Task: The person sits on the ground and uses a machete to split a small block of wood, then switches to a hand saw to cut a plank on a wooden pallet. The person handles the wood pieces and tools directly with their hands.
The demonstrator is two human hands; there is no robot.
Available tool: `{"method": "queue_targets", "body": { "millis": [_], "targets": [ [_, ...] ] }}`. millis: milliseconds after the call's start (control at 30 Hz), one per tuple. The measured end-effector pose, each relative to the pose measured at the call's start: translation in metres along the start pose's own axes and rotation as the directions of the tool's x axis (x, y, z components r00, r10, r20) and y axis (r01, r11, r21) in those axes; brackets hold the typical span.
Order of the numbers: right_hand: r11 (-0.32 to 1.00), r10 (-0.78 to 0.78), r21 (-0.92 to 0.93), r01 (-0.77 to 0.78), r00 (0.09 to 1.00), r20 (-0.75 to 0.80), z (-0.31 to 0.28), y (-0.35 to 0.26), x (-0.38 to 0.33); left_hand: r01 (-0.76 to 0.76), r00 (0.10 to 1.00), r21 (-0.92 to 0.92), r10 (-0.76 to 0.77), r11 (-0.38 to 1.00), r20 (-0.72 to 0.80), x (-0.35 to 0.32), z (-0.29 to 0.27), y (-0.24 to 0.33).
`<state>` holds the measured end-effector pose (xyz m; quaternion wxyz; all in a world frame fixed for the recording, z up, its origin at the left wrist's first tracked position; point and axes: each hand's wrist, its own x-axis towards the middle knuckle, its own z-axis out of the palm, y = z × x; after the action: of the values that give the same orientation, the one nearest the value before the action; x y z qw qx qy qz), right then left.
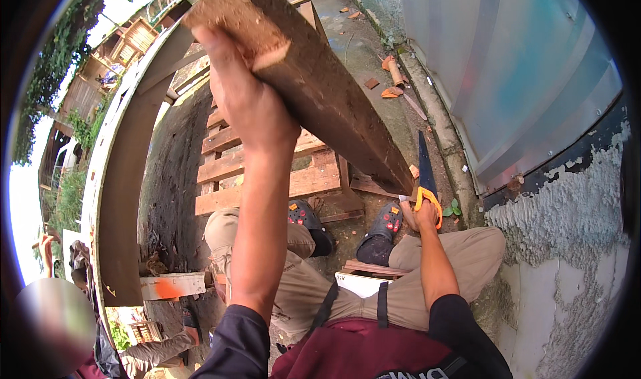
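Gripping plank [320, 92] top with left hand [250, 105], closed tight, keeping it propped | right hand [415, 212] wrapped round handsaw [425, 179] handle at its foot, blade up

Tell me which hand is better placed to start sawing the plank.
Right. The right hand already grips the saw by its orange handle beside the plank low end; the left hand is busy steadying the plank's raised end.
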<state>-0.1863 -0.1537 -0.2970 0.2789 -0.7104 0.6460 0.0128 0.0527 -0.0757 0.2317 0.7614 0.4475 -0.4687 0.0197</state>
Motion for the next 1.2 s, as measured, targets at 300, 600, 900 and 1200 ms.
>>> {"method": "queue_targets", "body": {
  "millis": [300,600,900,1200],
  "targets": [
    [0.910,0.000,0.393,0.129,0.951,-0.310,-0.009,-0.005,-0.001,-0.168,0.932,0.088,0.129,0.982,0.339,0.071,0.049,0.065],
    [0.895,0.058,0.431,0.117,0.927,-0.372,-0.027,-0.009,-0.018,-0.316,0.589,0.300,-0.062,0.900,0.806,0.048,0.077,-0.013],
    [0.737,-0.031,0.593,0.325,0.892,-0.451,-0.050,-0.038,-0.035,-0.593,0.464,0.557,-0.318,0.582,0.827,-0.068,0.002,-0.140],
    [0.559,0.013,0.758,0.336,0.911,-0.413,-0.104,-0.074,-0.097,-0.705,0.437,0.535,-0.310,0.465,0.844,-0.120,-0.054,-0.143]
  ]
}}
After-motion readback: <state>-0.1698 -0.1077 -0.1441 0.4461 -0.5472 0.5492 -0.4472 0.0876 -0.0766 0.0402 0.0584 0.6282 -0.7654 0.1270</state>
